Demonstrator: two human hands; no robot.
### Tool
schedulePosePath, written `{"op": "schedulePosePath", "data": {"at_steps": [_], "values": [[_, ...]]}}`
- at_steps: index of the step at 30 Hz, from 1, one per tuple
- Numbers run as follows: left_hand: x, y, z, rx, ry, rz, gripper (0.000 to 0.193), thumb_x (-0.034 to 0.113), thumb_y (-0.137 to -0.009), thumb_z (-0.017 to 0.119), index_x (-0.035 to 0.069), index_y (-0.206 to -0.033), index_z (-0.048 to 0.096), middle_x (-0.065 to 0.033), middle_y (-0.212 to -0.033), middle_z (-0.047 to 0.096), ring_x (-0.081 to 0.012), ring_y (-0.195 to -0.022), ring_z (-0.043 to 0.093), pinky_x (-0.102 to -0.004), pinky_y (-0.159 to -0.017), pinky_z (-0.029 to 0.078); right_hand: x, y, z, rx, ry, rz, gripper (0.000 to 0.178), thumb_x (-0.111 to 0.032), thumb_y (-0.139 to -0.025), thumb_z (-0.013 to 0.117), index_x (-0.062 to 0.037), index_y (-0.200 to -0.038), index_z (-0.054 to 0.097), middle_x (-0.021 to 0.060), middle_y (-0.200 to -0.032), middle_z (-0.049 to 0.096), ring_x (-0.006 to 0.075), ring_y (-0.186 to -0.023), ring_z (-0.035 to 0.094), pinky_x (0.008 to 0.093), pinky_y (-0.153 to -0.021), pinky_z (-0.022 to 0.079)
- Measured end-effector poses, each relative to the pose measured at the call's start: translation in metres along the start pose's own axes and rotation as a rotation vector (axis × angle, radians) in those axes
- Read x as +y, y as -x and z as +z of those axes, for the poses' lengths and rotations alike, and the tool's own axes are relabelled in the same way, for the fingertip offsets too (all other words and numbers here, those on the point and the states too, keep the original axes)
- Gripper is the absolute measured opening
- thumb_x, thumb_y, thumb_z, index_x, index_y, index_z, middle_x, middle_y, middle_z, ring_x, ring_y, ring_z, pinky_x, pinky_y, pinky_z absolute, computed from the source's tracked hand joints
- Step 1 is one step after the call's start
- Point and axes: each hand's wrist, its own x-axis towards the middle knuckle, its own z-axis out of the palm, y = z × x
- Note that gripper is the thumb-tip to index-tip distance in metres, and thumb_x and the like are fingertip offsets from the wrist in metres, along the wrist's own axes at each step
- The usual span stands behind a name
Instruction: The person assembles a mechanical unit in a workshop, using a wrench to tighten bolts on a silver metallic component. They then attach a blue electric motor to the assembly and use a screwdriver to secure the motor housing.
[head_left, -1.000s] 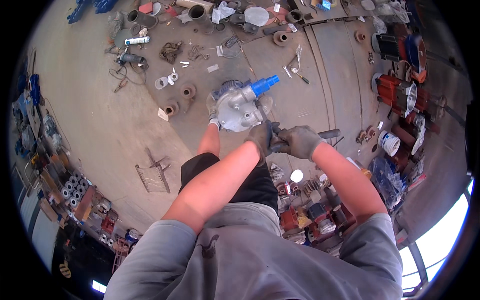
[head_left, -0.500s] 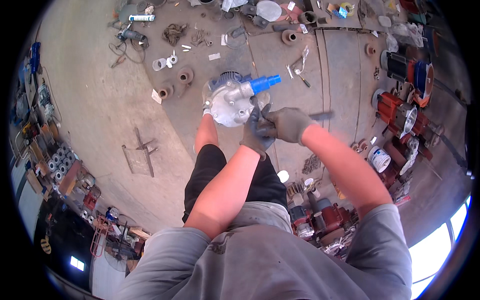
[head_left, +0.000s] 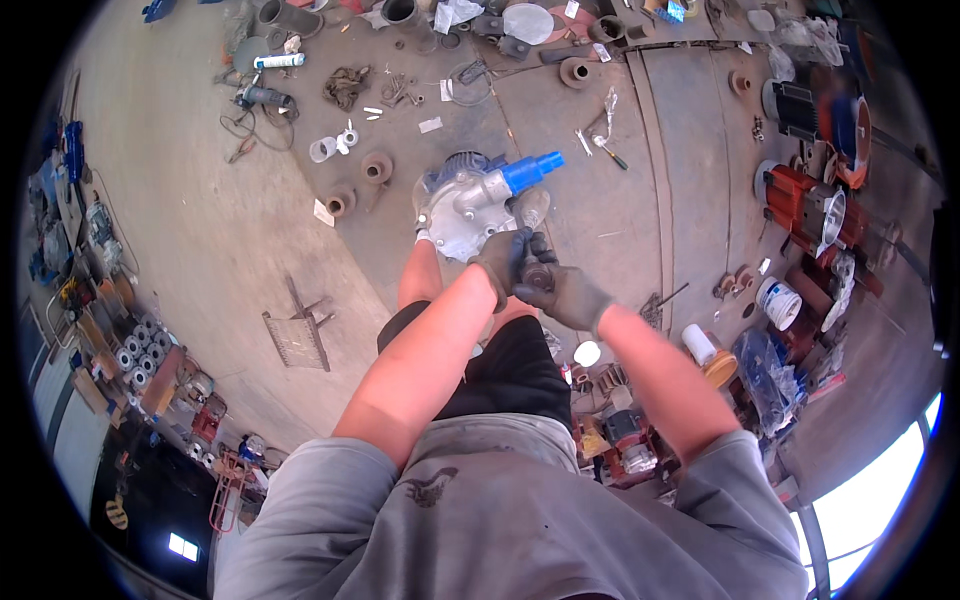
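A silver-grey metal pump [head_left: 463, 215] with a bright blue pipe fitting [head_left: 533, 172] and a finned motor stands on the floor between my feet. My left hand [head_left: 505, 260], in a dark glove, is closed at the pump's near right edge; what its fingers hold is hidden. Right beside it, my gloved right hand [head_left: 568, 297] is closed round a dark tool with a round end [head_left: 538, 276]. Most of that tool is hidden by the fingers. The two hands meet just in front of the pump cover.
Rusty flanged pipe pieces [head_left: 375, 167] stand left of the pump. A screwdriver [head_left: 613, 157] lies at the right. Farther left are an angle grinder [head_left: 265, 97] and a metal rack [head_left: 297, 335]. Red motors [head_left: 800, 205] line the right side, near a white bucket [head_left: 778, 302].
My right hand has moved down and left, closer to my left hand. The dark bar that stuck out to its right no longer shows there. The pump stays in place.
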Motion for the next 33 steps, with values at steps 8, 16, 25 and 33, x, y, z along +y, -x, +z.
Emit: {"op": "schedulePosePath", "data": {"at_steps": [8,16,25,33], "values": [[-0.006,-0.057,-0.024,-0.140,-0.545,0.335,0.012,0.013,-0.105,0.063,0.008,-0.116,0.065,-0.0022,-0.110,0.070,-0.0164,-0.102,0.072,-0.0298,-0.085,0.061,-0.044,0.002,-0.092,-0.124,0.519,-0.046,0.052,-0.042,-0.095,0.081,-0.0060,-0.129,0.066,0.0197,-0.123,0.075,0.0393,-0.113,0.073,0.0475,-0.098,0.057],[-0.009,-0.163,-0.112,-0.041,-1.278,0.905,0.019,0.022,-0.104,0.062,0.010,-0.119,0.064,-0.0082,-0.115,0.071,-0.0237,-0.105,0.074,-0.0381,-0.087,0.063,-0.025,-0.003,-0.070,0.124,0.440,-0.242,0.049,-0.035,-0.093,0.085,-0.0080,-0.129,0.066,0.0157,-0.116,0.076,0.0366,-0.108,0.074,0.0460,-0.092,0.059],[-0.001,-0.018,0.015,0.173,-0.801,0.563,0.032,0.031,-0.113,0.053,0.004,-0.121,0.068,-0.0086,-0.116,0.076,-0.0222,-0.103,0.076,-0.0369,-0.084,0.063,-0.001,-0.007,-0.048,0.295,0.358,-0.199,0.054,-0.044,-0.092,0.085,-0.0088,-0.127,0.066,0.0188,-0.095,0.078,0.0415,-0.088,0.077,0.0493,-0.078,0.061],[-0.013,-0.015,0.016,0.204,-0.443,0.323,0.036,0.031,-0.115,0.050,0.001,-0.118,0.070,-0.0108,-0.105,0.074,-0.0246,-0.094,0.075,-0.0381,-0.077,0.061,-0.037,0.002,-0.071,-0.007,0.614,-0.050,0.057,-0.053,-0.089,0.087,-0.0094,-0.121,0.070,0.0167,-0.106,0.080,0.0374,-0.104,0.078,0.0503,-0.089,0.060]]}}
